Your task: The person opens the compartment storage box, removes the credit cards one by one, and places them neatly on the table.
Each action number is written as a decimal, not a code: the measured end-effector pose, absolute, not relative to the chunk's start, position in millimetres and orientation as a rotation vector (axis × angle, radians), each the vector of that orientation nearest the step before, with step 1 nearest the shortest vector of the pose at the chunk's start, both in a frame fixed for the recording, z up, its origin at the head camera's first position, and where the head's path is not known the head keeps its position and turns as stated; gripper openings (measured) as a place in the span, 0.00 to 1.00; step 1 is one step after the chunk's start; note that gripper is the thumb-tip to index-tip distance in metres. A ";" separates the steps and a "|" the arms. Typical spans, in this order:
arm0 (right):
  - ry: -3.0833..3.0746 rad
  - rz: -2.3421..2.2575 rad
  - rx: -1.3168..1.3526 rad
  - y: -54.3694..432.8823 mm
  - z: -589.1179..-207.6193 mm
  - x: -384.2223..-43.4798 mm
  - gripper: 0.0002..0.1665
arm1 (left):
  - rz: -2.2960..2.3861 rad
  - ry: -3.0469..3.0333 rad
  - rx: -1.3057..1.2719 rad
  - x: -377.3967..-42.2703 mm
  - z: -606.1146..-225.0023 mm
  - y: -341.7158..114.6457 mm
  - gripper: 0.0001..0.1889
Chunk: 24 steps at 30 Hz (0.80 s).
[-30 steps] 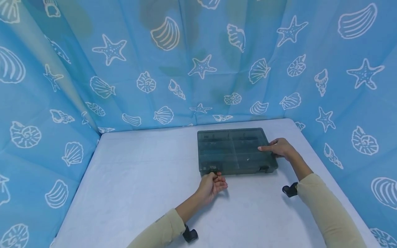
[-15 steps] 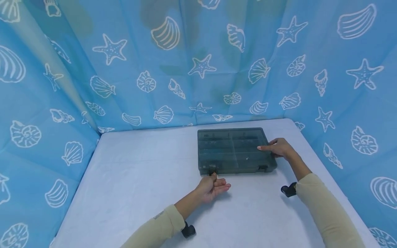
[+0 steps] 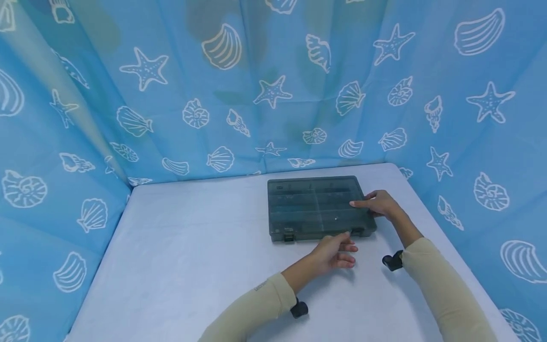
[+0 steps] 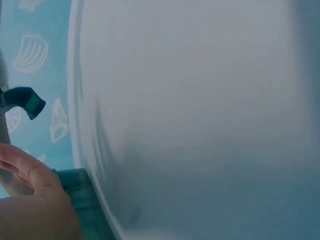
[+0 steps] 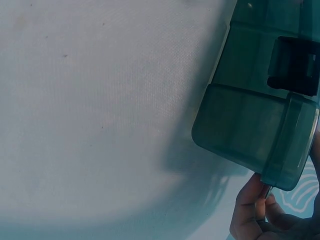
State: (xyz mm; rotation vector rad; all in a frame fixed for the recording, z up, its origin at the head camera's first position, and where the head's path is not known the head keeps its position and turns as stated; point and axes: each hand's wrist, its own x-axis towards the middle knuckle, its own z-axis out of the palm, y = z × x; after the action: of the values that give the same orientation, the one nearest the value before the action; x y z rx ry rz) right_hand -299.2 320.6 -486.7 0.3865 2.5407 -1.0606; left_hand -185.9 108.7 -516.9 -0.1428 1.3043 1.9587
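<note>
A dark, see-through compartment box with a lid and inner dividers stands toward the back right of the white table. Its front side has two latches, a left latch and a right latch; how they are set is too small to tell. My right hand grips the box's right end, thumb on the lid and fingers curled at the side and underneath. My left hand is at the front, its thumb tip by the right latch and its other fingers loosely spread. In the right wrist view, the box corner rises above its shadow.
The white-covered table extends to the left and front of the box. A blue curtain with shells and starfish surrounds the back and sides. Small black wrist cameras sit under both sleeves, one beneath the left sleeve.
My left hand has moved right along the box's front, from the left latch to the right latch. The right hand keeps its grip on the right end.
</note>
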 end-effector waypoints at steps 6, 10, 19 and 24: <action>2.550 -1.053 0.417 322.1 -488.1 -299.3 0.64 | 2.079 1.144 -0.297 -197.4 -520.3 145.6 0.22; 2.556 -1.051 0.405 321.9 -488.7 -299.8 0.65 | 2.185 1.129 -0.374 -199.1 -526.6 160.9 0.21; 2.547 -1.066 0.391 322.1 -489.1 -298.2 0.63 | 2.233 1.027 -0.376 -200.2 -523.1 165.9 0.17; 2.553 -1.066 0.391 323.5 -489.7 -298.0 0.64 | 2.313 0.892 -0.471 -198.3 -514.1 174.1 0.15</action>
State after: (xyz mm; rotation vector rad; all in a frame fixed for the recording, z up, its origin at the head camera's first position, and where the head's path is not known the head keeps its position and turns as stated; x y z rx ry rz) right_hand -298.0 323.5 -489.7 0.3910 2.5531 -1.0656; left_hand -198.3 174.1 -514.1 -0.4711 0.8923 2.3129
